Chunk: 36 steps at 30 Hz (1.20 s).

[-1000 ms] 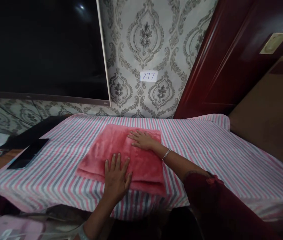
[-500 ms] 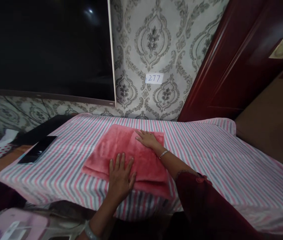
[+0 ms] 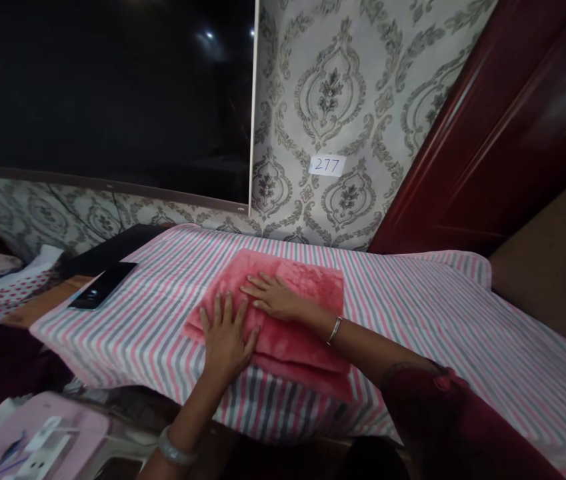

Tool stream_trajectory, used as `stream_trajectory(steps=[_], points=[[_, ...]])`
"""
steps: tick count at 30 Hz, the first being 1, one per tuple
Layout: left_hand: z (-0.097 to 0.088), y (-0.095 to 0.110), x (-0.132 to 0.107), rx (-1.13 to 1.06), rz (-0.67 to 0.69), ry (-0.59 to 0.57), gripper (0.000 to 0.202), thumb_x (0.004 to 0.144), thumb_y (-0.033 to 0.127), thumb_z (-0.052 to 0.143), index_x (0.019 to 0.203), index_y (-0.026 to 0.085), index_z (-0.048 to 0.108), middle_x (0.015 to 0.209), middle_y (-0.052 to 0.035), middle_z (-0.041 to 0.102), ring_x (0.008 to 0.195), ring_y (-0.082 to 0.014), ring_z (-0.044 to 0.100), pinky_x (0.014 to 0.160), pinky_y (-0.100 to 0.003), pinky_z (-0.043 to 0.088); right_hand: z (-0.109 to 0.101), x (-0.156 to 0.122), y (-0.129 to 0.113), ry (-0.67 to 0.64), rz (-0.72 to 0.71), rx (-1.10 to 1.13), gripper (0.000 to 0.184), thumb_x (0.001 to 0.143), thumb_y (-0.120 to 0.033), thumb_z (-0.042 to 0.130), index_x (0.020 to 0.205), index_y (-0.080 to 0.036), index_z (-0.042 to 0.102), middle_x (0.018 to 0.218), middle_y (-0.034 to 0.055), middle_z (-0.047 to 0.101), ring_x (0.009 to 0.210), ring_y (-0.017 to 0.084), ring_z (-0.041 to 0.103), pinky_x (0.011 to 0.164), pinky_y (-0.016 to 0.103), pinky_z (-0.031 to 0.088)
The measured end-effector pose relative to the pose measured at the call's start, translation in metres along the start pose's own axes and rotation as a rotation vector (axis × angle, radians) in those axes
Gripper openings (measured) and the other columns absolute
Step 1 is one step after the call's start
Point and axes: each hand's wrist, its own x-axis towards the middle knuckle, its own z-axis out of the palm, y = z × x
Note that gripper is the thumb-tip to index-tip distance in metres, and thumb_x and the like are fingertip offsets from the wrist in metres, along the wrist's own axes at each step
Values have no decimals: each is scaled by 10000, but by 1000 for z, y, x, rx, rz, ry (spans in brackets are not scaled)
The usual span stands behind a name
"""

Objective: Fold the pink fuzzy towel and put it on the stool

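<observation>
A folded pink towel (image 3: pixel 307 283) lies on a table covered with a pink, grey and white striped cloth (image 3: pixel 413 313). My left hand (image 3: pixel 225 337) rests flat on the towel's near left part, fingers spread and pointing away from me. My right hand (image 3: pixel 273 298) lies flat on the towel's middle, fingers stretched toward the left, close beside the left hand's fingertips. A thin bangle (image 3: pixel 333 330) circles my right wrist. Neither hand holds anything.
A dark phone (image 3: pixel 103 285) lies at the table's left edge, with a black flat object (image 3: pixel 113 247) behind it. A large dark screen (image 3: pixel 103 100) hangs on the patterned wall, beside a label reading 277 (image 3: pixel 327 165). A dark red door (image 3: pixel 487 120) stands right. A pink box (image 3: pixel 37 440) sits near left.
My right hand has slid left across the towel, from its far right part to the middle. My left hand has shifted slightly leftward too. The view has swung to the left.
</observation>
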Motion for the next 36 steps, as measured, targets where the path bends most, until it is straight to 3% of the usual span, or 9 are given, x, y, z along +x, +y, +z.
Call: stream_trajectory(steps=[5, 11, 16, 19, 26, 30, 33, 36], points=[[11, -5, -9, 19, -18, -52, 503, 912, 396, 545, 1368, 205, 634, 1525, -208, 477, 1443, -454, 351, 1123, -708, 238, 7, 32, 27, -37, 114, -29, 615, 1019, -613, 284, 1594, -402, 225, 1700, -26, 148, 1560, 364, 65, 1191, 701, 113], [10, -4, -10, 35, 0, -36, 499, 906, 389, 554, 1361, 205, 642, 1532, -215, 462, 1439, -457, 351, 1125, -695, 238, 7, 63, 58, -24, 303, -4, 653, 994, -676, 246, 1595, -424, 205, 1709, -42, 79, 1552, 376, 117, 1197, 653, 172], [8, -4, -9, 41, 11, -40, 499, 906, 379, 550, 1363, 198, 639, 1530, -222, 460, 1434, -463, 351, 1116, -690, 252, 9, 79, 71, -20, 403, 35, 669, 1008, -639, 224, 1611, -350, 209, 1685, 13, 225, 1519, 304, 278, 1217, 511, 243], [8, -4, -10, 39, 11, -45, 496, 910, 383, 548, 1364, 204, 637, 1533, -218, 458, 1433, -463, 352, 1112, -694, 254, 10, 83, 73, -7, 446, 65, 668, 1011, -626, 217, 1607, -323, 241, 1663, 36, 292, 1496, 300, 329, 1201, 499, 275], [7, -4, -11, 4, -30, -62, 493, 918, 377, 542, 1375, 210, 628, 1537, -196, 462, 1440, -449, 349, 1130, -684, 244, 4, 80, 63, 5, 506, 48, 647, 1015, -596, 213, 1609, -340, 217, 1668, 50, 277, 1484, 348, 332, 1160, 594, 292], [9, -6, -12, -28, -43, -48, 504, 915, 389, 547, 1379, 208, 624, 1540, -189, 463, 1448, -441, 342, 1141, -684, 227, -5, 75, 44, 43, 518, 23, 636, 1026, -551, 204, 1618, -318, 188, 1699, 64, 159, 1544, 358, 174, 1181, 642, 200], [10, -7, -14, -47, -52, -21, 504, 915, 386, 548, 1380, 205, 619, 1542, -179, 466, 1455, -413, 347, 1162, -662, 216, -5, 65, 19, 107, 390, -3, 604, 1039, -483, 211, 1619, -320, 181, 1709, 36, 94, 1565, 327, 85, 1210, 628, 131], [7, -11, -16, -52, -53, 29, 461, 933, 357, 517, 1346, 192, 637, 1532, -178, 480, 1464, -376, 353, 1186, -645, 180, 1, 52, -10, 64, 179, -8, 573, 1043, -443, 249, 1604, -325, 250, 1703, 26, 141, 1563, 307, 115, 1227, 602, 122]])
